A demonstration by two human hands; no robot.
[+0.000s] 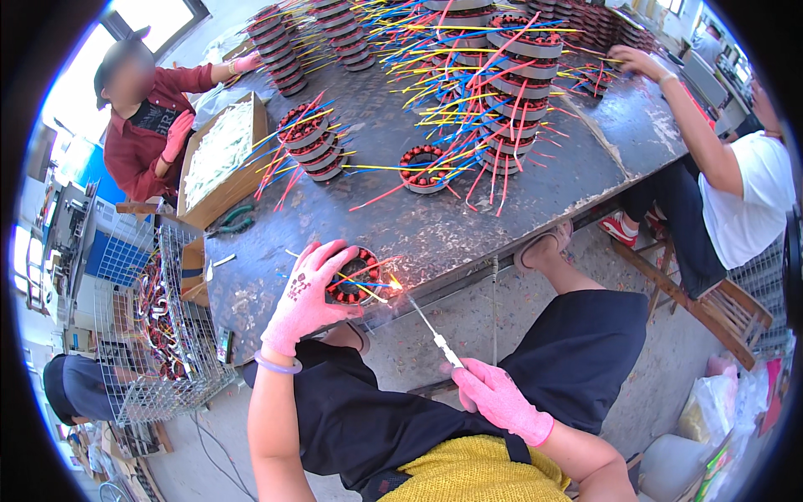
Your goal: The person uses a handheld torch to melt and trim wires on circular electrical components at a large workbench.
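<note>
Motor coil (353, 284), a ring of copper windings with red, yellow and blue wires sticking out, sits at the near edge of the worn grey table (468, 217), right in front of the seated person. Their left hand (305, 297), in a pink glove, is cupped over the ring's left side with the fingers curled down around its rim, pressing it in place. The right hand (500, 400), also gloved in pink, is closed around the handle of a thin torch (431, 330), whose long metal stem reaches up to the coil; a small bright flame (393, 284) burns at the tip, touching the wire ends on the coil's right side.

The ring looks stiff and fairly heavy for its size, a steel core packed with copper, so it should stay put under a flat palm. The loose wires are soft and springy and would bend easily. I would judge the outer rim the safe place to grip, on the side away from the flame.

Farther back on the table stand stacks of similar coils (510, 50) bristling with coloured wires. A wire basket (159, 335) of more parts stands to the left, and other people sit working around the table.
</note>
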